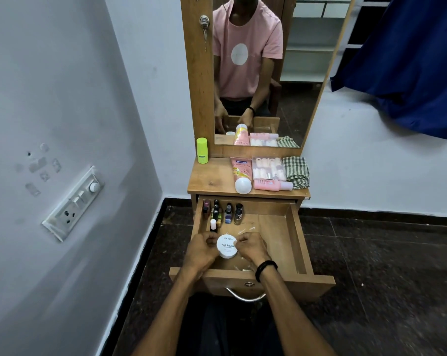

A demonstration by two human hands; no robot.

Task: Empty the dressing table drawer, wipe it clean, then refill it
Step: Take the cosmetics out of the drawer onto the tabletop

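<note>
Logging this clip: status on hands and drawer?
Left hand and right hand both on white nail polish tub, inside open drawer. Small bottles back-left. Nothing in the way.

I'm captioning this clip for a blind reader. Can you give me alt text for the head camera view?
Both hands, left hand and right hand, hold a round white nail polish remover tub over the open drawer, where small bottles stand at back left.
</note>
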